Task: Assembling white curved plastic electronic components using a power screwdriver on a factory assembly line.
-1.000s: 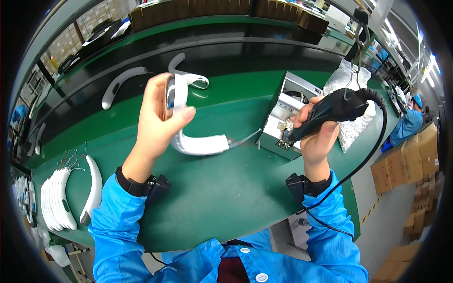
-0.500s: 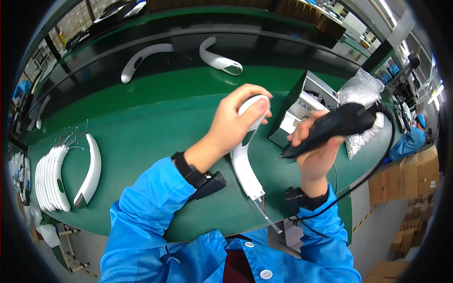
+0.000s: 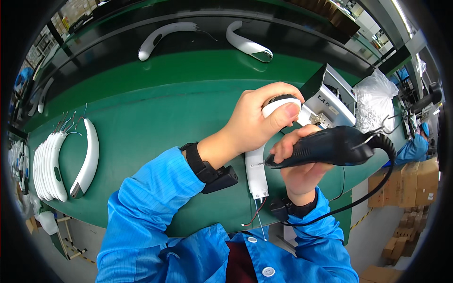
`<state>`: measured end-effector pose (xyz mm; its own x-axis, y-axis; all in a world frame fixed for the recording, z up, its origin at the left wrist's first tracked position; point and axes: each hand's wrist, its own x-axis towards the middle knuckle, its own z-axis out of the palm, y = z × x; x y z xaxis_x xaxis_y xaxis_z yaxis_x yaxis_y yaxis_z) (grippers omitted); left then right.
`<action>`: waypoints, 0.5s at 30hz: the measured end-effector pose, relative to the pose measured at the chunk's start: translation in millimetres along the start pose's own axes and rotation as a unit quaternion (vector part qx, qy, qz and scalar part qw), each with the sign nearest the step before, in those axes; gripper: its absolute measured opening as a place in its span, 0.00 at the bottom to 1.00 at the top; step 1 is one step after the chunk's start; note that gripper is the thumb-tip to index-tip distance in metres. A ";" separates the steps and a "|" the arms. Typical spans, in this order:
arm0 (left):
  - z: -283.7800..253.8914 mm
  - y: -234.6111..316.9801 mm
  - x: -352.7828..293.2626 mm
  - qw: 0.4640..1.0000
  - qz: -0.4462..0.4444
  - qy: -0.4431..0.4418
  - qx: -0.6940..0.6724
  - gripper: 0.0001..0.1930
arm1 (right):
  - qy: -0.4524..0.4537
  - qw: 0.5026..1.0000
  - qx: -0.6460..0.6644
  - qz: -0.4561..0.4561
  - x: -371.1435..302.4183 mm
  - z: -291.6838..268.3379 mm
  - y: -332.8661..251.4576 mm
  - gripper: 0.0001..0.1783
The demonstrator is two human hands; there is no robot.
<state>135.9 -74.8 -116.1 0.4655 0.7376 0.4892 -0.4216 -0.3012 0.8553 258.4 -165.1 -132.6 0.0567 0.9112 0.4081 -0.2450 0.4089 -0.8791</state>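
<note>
My left hand [image 3: 257, 115] is closed around the upper end of a curved white plastic housing [image 3: 256, 178], which has a dark oval part at its top. The housing's lower end points toward me, with thin red and pale wires [image 3: 257, 217] trailing from it. In my right hand [image 3: 302, 174] is a black electric screwdriver [image 3: 330, 147], held level with its thin bit pointing left. The bit's tip is at the housing's body, just below my left hand; whether it sits in a screw is too small to tell.
Several white curved housings [image 3: 49, 167] stand in a row at the left, one [image 3: 88, 160] apart. Two more [image 3: 167, 33] [image 3: 247, 45] lie on the back ledge. A metal screw dispenser [image 3: 330, 99] and a plastic bag of small parts [image 3: 375, 101] stand at right. The screwdriver's black cord [image 3: 361, 197] loops rightward.
My right hand has brought the screwdriver left and down onto the housing. My left hand has shifted slightly right with the housing, which now stands more upright. The whole view has shifted too.
</note>
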 end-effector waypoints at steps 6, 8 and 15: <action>-0.7 -3.1 -0.1 1.000 -0.005 0.013 -0.006 0.24 | -0.009 1.000 0.017 0.014 -3.5 -0.3 10.6 0.44; -1.2 -2.2 0.3 1.000 -0.007 0.012 -0.005 0.24 | -0.007 1.000 0.010 0.013 -2.5 1.9 11.7 0.44; 2.0 -4.8 4.1 1.000 -0.004 0.006 -0.004 0.23 | 0.007 1.000 0.006 0.018 -3.0 0.1 10.5 0.44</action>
<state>141.3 -71.6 -117.8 0.4600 0.7471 0.4799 -0.4242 -0.2900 0.8579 255.6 -163.5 -143.1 0.0610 0.9259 0.3728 -0.2584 0.3754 -0.8901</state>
